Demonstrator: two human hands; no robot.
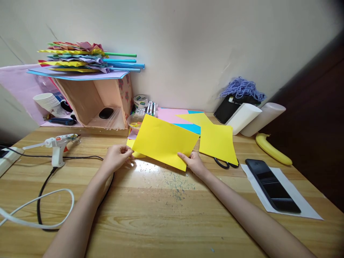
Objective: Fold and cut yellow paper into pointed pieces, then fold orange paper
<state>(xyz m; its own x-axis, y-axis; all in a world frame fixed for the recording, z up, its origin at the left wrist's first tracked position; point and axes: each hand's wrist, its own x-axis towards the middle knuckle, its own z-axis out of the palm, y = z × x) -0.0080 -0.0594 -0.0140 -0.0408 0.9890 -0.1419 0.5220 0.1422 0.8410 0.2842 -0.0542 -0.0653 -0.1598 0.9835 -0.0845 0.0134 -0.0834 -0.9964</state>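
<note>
Yellow paper (163,141) in hands (118,157) (197,165), box (125,102) (black object (106,113) inside)

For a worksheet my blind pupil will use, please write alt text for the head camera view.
A person's left hand and right hand hold a yellow sheet over a wooden table. A white glue gun sits at left, a black phone at right.

Left hand (117,157) and right hand (196,165) holding yellow sheet (165,140) over wooden table (145,218), glue gun (57,150), phone (271,185)
</note>
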